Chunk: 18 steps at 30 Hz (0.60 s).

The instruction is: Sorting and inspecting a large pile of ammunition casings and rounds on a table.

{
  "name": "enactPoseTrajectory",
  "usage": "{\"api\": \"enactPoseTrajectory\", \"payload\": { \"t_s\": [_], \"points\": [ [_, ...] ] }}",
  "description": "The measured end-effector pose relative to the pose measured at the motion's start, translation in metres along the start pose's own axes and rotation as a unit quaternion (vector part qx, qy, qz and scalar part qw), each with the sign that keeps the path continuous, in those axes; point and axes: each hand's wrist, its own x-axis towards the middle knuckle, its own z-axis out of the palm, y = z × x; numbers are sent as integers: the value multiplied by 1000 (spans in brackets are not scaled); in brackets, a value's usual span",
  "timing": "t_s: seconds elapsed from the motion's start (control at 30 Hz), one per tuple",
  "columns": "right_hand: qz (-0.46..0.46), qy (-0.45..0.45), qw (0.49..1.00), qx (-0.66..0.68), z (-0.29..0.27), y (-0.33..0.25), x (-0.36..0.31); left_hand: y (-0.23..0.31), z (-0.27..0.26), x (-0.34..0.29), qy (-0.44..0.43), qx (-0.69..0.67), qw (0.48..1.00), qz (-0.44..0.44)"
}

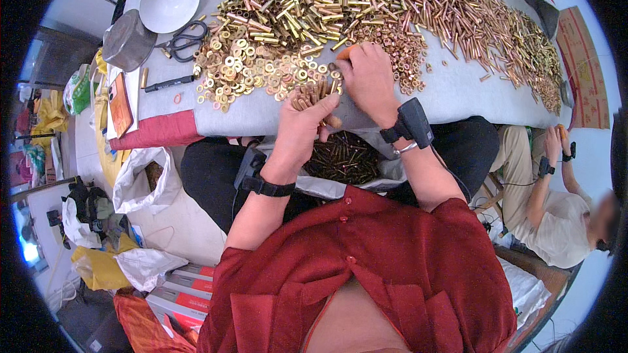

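My left hand (302, 124) is closed around a bunch of brass-coloured bolts (314, 95), their ends sticking up past the fingers. Just beside it, at the table's near edge, my right hand (367, 78) has its fingers drawn together, an orange cover on one fingertip. Whatever those fingertips hold is hidden. They are close to a spread of flat brass washers (245, 68) and a pile of small coppery nuts (399, 49). In my lap, below both hands, an open white bag holds many dark bolts (343, 160).
Metal sleeves (314, 0) heap across the table's far side, with more fasteners (533, 52) at right. A white bowl (169, 2), metal pot (129, 40), scissors (186, 40), marker (169, 84) and phone (120, 104) lie left. Another person (556, 222) sits at right.
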Motion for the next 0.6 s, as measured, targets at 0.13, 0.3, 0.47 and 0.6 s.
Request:
{"api": "enactPoseTrajectory", "payload": {
  "t_s": [0.13,0.3,0.47,0.6],
  "points": [
    [52,43,991,114,-5,0,-11,0,0,1,7,-10,1000,10],
    [221,-19,894,390,-30,-26,-34,-1,2,0,-21,21,1000,-5],
    [140,41,942,303,-36,-31,-54,-6,1,0,-55,49,997,-22],
    [42,53,964,258,-38,-23,-65,-9,0,0,-73,13,996,-39]
  ]
}}
